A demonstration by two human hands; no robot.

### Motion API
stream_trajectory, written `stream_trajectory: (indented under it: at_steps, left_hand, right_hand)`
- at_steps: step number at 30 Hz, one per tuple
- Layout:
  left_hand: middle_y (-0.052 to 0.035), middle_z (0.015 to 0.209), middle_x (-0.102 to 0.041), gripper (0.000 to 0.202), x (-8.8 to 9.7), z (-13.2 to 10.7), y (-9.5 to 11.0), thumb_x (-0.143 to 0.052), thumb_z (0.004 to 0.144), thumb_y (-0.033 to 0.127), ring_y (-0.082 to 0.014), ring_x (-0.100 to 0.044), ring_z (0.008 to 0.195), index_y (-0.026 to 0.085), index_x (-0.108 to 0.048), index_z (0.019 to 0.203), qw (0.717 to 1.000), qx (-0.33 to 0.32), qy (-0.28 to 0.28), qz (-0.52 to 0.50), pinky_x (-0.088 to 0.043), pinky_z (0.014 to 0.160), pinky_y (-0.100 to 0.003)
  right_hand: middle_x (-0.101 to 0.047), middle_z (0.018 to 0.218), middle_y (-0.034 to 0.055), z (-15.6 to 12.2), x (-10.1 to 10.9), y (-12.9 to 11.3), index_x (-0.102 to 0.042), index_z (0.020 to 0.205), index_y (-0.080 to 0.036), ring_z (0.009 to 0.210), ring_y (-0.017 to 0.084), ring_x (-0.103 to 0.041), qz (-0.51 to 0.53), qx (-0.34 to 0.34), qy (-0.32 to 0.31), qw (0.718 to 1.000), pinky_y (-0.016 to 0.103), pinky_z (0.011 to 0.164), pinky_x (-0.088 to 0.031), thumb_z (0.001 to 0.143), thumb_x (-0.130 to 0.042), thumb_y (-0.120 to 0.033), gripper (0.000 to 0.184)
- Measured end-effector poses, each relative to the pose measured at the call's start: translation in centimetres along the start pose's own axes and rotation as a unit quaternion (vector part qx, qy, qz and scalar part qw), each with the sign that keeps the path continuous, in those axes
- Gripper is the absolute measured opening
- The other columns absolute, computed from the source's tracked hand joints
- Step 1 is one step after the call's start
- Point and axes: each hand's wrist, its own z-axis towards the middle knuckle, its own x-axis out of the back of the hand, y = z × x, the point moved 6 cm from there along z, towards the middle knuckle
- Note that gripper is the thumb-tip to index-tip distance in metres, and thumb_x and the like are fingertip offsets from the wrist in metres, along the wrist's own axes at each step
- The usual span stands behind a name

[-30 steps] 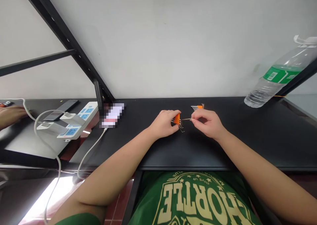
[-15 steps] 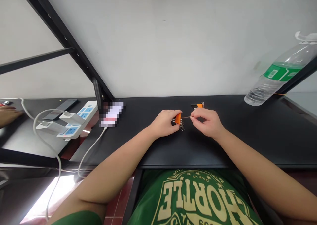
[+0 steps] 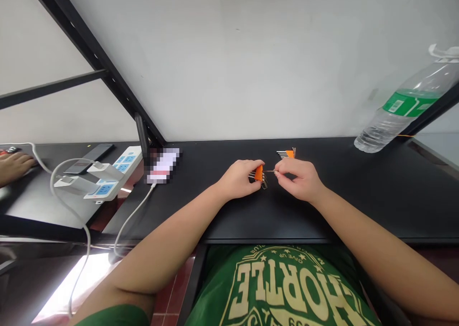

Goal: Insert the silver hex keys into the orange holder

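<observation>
My left hand (image 3: 239, 179) is closed around a small orange holder (image 3: 258, 172) with several thin metal hex keys sticking out of it, held just above the black table (image 3: 358, 197). My right hand (image 3: 298, 178) pinches one thin metal key (image 3: 270, 171) by its end, the key's other end at the holder. A second orange holder with keys (image 3: 287, 153) lies on the table just behind my right hand.
A clear plastic bottle with a green label (image 3: 401, 111) leans at the far right. A phone (image 3: 163, 166) on a white cable lies left of my hands. Further left is a white power strip (image 3: 114, 170) with plugs, and another person's hand (image 3: 12, 166) at the edge.
My right hand has crept slightly left, bringing the thin key closer into the orange holder. The other person's hand at the left edge shifted a little.
</observation>
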Motion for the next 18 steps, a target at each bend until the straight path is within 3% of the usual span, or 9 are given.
stream_trajectory:
  at_steps: [8,12,15,18]
  left_hand:
    - [-0.0028,0.106,-0.078,0.047,0.0,0.0,0.2,-0.072,0.078,0.025,-0.0229,-0.071,0.098,0.023,-0.067,0.125,1.0,-0.012,0.009,0.009,-0.054,0.098,-0.041]
    - [-0.0038,0.113,-0.078,0.048,0.2,-0.1,0.5,-0.073,0.078,0.026,-0.0242,-0.07,0.108,0.025,-0.067,0.126,0.999,-0.029,0.029,0.004,-0.052,0.104,-0.043]
    - [-0.0036,0.113,-0.078,0.047,0.3,-0.2,0.9,-0.073,0.079,0.027,-0.023,-0.07,0.108,0.025,-0.066,0.126,0.998,-0.046,0.045,-0.004,-0.05,0.105,-0.042]
    - [-0.0039,0.111,-0.077,0.045,0.4,-0.3,1.1,-0.072,0.081,0.027,-0.0215,-0.071,0.103,0.024,-0.066,0.126,0.997,-0.058,0.048,-0.003,-0.05,0.103,-0.041]
  right_hand:
    - [-0.068,0.082,0.0036,0.3,-1.0,-0.1,-0.06,0.077,-0.023,0.074,0.018,-0.062,0.012,0.002,-0.061,0.998,0.035,0.073,-0.051,0.093,-0.058,-0.017,0.018]
    - [-0.067,0.082,0.0034,0.3,-1.6,1.8,-0.064,0.076,-0.022,0.075,0.017,-0.062,0.112,-0.094,-0.064,0.987,0.034,0.073,-0.052,0.093,-0.065,-0.026,0.018]
    - [-0.068,0.08,0.0028,-0.2,-2.4,3.5,-0.067,0.077,-0.021,0.074,0.017,-0.064,0.203,-0.194,-0.083,0.956,0.033,0.071,-0.054,0.091,-0.071,-0.034,0.019]
    - [-0.07,0.08,0.0029,-0.6,-3.2,4.4,-0.07,0.081,-0.019,0.076,0.018,-0.068,0.259,-0.244,-0.12,0.927,0.035,0.076,-0.057,0.092,-0.07,-0.04,0.023]
